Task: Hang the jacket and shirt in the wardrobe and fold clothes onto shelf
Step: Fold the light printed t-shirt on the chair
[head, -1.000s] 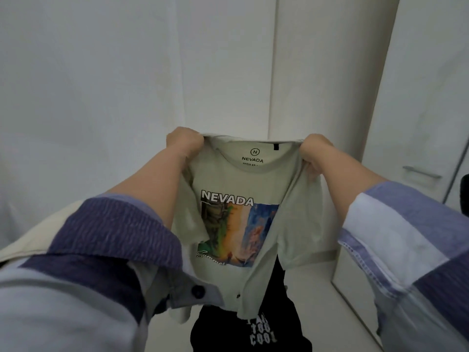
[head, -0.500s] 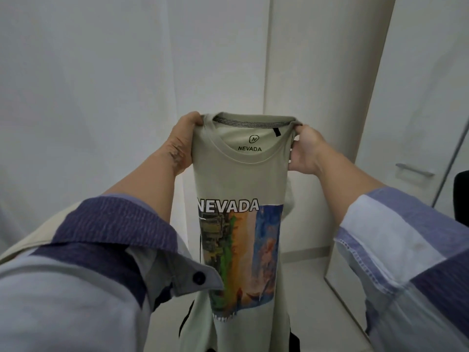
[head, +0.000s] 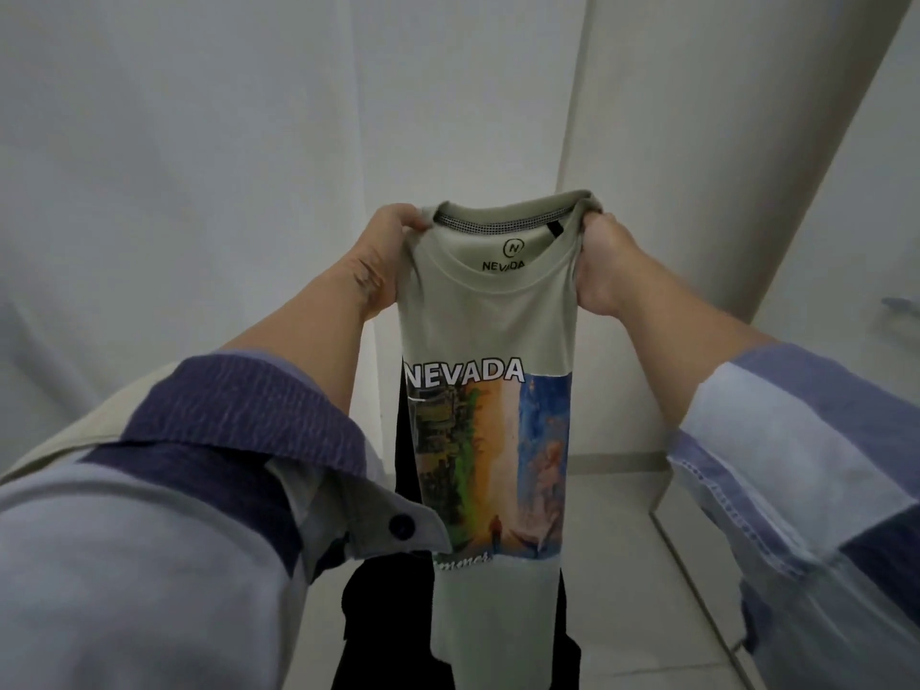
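A pale green T-shirt (head: 490, 311) with a NEVADA print hangs straight down in front of me, its sides folded back into a narrow strip. My left hand (head: 381, 263) grips the left side of its collar. At the collar's right side, my right hand (head: 605, 268) grips the cloth too. A black garment (head: 378, 600) with little of it showing hangs behind and below the shirt.
White walls (head: 199, 166) meet in a corner straight ahead. A white door (head: 846, 216) with a metal handle (head: 898, 306) stands at the right. Pale floor (head: 627, 565) runs below. A beige cloth (head: 84, 430) lies over my left arm.
The shirt's sleeves have been folded behind it, so it went from spread wide to a narrow strip. Both hands rose and came closer together; more of the shirt hangs in view.
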`<state>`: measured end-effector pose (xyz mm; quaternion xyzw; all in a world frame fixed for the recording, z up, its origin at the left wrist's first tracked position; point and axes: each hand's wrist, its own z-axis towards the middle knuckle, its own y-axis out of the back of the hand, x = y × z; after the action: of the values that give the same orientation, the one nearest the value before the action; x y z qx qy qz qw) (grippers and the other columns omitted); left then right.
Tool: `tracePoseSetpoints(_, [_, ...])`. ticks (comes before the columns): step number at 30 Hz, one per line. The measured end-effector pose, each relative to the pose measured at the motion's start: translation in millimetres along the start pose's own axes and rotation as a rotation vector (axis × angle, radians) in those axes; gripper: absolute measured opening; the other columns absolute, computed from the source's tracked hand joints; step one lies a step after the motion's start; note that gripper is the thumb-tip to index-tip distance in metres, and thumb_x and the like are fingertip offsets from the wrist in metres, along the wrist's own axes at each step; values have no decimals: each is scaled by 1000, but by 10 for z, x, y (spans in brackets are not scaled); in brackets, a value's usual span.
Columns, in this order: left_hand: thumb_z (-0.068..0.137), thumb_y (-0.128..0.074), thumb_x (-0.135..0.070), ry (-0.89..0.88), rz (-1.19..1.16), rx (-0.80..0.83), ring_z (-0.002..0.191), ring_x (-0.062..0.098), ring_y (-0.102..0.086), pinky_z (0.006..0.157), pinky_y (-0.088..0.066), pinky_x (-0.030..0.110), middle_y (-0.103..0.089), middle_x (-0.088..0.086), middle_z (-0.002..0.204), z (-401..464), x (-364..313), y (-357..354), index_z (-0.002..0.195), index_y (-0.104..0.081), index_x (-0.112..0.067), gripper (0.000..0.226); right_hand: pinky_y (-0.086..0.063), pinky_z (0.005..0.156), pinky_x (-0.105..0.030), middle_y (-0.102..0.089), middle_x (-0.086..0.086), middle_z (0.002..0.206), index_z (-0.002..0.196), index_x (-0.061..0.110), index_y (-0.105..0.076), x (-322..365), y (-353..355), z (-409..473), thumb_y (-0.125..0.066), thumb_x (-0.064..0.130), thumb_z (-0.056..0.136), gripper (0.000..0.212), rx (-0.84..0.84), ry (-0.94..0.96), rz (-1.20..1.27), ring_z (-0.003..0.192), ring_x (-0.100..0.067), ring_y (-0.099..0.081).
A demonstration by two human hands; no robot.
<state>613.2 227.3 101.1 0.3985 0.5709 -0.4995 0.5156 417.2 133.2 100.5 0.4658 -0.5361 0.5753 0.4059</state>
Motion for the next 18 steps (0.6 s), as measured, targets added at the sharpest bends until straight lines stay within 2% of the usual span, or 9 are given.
tracePoseSetpoints(5, [82, -37, -14, -48, -1, 47, 55, 16, -50, 60, -44, 24, -56, -1, 62, -31, -21, -38, 69, -51, -18, 20, -57, 76, -50, -63, -14, 124, 132, 16, -48, 43, -8, 54, -29, 29, 94, 44, 49, -19, -5, 103, -31, -67])
tracePoseSetpoints(8, [75, -41, -16, -51, 3, 79, 56, 17, -50, 61, -44, 24, -56, 0, 66, -139, 48, -10, 69, -51, -18, 12, -59, 73, -47, -64, -13, 123, 135, 19, -45, -70, -20, -78, -31, 32, 94, 45, 72, -22, 12, 101, -29, -67])
tracePoseSetpoints(12, [58, -47, -19, 35, -12, 69, 55, 19, -48, 59, -41, 24, -54, 2, 68, -472, 306, 62, 69, -50, -16, 11, -58, 70, -47, -63, -12, 121, 133, 19, -47, -419, 38, -412, -33, 35, 89, 49, 10, -51, -25, 102, -31, -66])
tracePoseSetpoints(18, [57, -48, -19, 222, 13, 91, 57, 20, -51, 61, -42, 26, -57, 3, 68, -1173, 1075, 251, 72, -55, -15, 18, -58, 75, -49, -63, -12, 122, 132, 22, -47, -1441, 244, -1157, -34, 42, 85, 53, -82, -192, -20, 104, -32, -65])
